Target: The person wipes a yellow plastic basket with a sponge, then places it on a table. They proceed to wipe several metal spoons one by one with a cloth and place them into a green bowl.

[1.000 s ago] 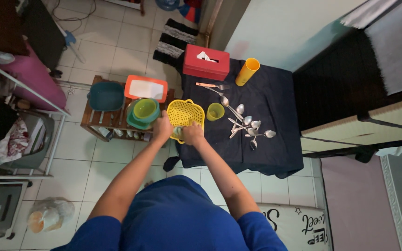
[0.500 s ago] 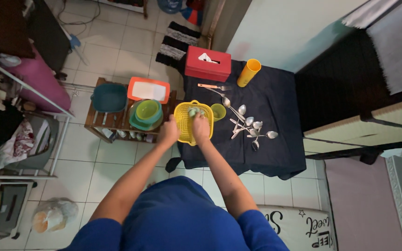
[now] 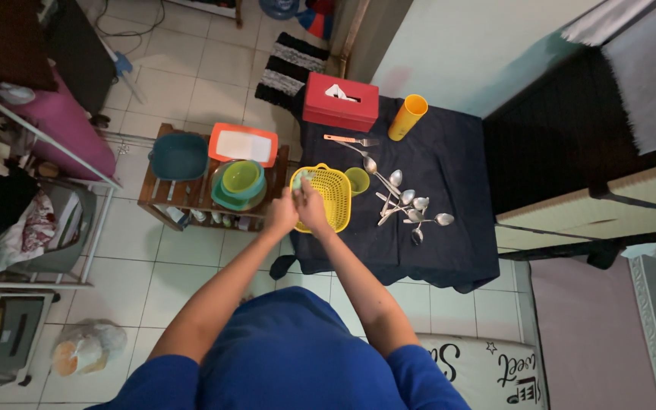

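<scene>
Two bare hands are working at the front left corner of a small table with a dark cloth on it. That table is the biggest thing here. Just beside its left edge, a low wooden rack is standing on the tiled floor. It is carrying a dark teal tub, an orange tray with a white middle, and a stack of green bowls.

At the back left corner of the table, a red tissue box is sitting. Near it, along the back edge, a tall orange cup is standing upright.

The yellow basket with little holes is sitting near the table's left edge, by the front corner. The left hand is resting at the basket's near left rim, fingers curled, but I cannot tell if it is gripping the rim. The right hand is reaching over the same rim and is closed on a small pale green cloth, pressing it against the basket's left side.

Touching the basket's right side, a small green cup is standing. To its right, in the middle of the table, a bunch of shiny spoons is lying spread out. Behind them, one spoon with an orange handle is lying apart, near the red box.
</scene>
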